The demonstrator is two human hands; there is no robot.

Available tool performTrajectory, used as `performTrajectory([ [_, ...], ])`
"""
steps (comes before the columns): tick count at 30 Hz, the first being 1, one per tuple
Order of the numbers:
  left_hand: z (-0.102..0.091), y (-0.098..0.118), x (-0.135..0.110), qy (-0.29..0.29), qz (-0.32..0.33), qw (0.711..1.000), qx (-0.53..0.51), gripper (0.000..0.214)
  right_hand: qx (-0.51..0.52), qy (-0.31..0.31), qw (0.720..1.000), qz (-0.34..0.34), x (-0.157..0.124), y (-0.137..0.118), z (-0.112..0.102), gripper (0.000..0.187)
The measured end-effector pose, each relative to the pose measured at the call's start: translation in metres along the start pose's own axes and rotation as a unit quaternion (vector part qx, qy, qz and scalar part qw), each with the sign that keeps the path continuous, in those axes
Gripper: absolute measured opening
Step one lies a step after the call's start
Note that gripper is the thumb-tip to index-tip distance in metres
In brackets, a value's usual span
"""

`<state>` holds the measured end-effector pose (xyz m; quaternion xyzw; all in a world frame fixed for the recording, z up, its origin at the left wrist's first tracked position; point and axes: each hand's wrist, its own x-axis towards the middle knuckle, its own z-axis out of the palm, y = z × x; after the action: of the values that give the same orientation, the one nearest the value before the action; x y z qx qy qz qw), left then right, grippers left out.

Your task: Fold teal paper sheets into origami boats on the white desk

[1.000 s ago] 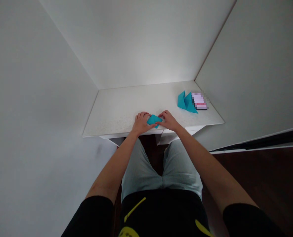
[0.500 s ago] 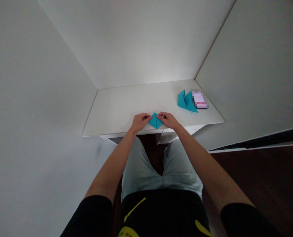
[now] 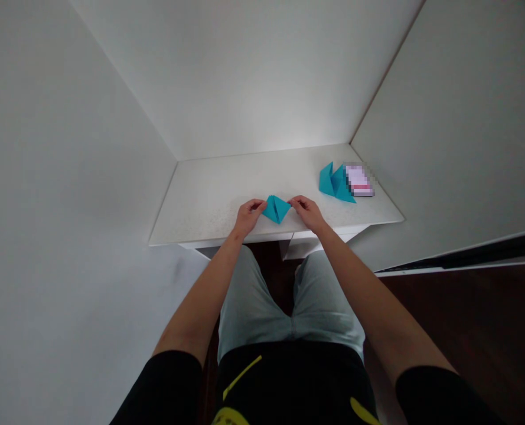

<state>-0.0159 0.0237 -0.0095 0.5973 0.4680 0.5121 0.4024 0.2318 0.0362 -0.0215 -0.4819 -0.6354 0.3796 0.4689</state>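
A small folded piece of blue paper (image 3: 276, 209), diamond-shaped with a slit down its middle, is held just above or on the white desk near its front edge; I cannot tell if it touches the surface. My left hand (image 3: 248, 216) pinches its left corner between thumb and fingers. At the opposite corner, my right hand (image 3: 307, 212) has thumb and forefinger closed on the paper's tip. To the right lies a larger blue folded paper shape (image 3: 335, 183) with pointed, raised flaps.
The white desk (image 3: 218, 183) stands in a corner between pale walls. Beside the larger paper shape, at the desk's right end, is a flat rectangular item (image 3: 358, 180), blurred out. A drawer front (image 3: 304, 245) shows below the desk edge above my knees.
The small paper has moved slightly away from me and spread wider. My right hand has shifted outward from over the paper to its right corner; my left hand has moved a little up and left.
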Motion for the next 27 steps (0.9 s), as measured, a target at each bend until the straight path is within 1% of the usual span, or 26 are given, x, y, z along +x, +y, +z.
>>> performTrajectory([
  [3, 0.000, -0.003, 0.000, -0.003, -0.005, 1.000, -0.009, 0.031, 0.006, -0.013, 1.000, 0.002, -0.002, -0.004, -0.001, 0.056],
  [7, 0.002, -0.001, -0.001, -0.031, -0.009, 0.999, 0.016, 0.031, 0.040, -0.037, 0.998, -0.013, -0.005, -0.011, -0.001, 0.061],
  [10, 0.004, 0.003, -0.002, -0.055, -0.018, 0.998, 0.036, 0.027, 0.031, -0.052, 0.998, 0.004, -0.006, -0.012, 0.000, 0.053],
  [12, 0.006, 0.005, -0.001, -0.061, -0.028, 0.997, 0.045, 0.025, 0.020, -0.058, 0.998, 0.016, -0.005, -0.010, 0.001, 0.049],
  [15, 0.007, 0.007, 0.001, -0.064, -0.035, 0.996, 0.042, 0.024, 0.021, -0.054, 0.998, 0.015, -0.004, -0.009, 0.002, 0.045],
  [21, 0.007, 0.008, 0.003, -0.028, -0.045, 0.999, 0.001, 0.024, 0.065, -0.033, 0.997, 0.009, 0.000, -0.008, 0.003, 0.048],
  [27, 0.006, 0.006, 0.005, 0.012, -0.048, 0.998, -0.038, 0.030, 0.063, 0.018, 0.998, 0.002, 0.001, -0.005, 0.001, 0.049],
])
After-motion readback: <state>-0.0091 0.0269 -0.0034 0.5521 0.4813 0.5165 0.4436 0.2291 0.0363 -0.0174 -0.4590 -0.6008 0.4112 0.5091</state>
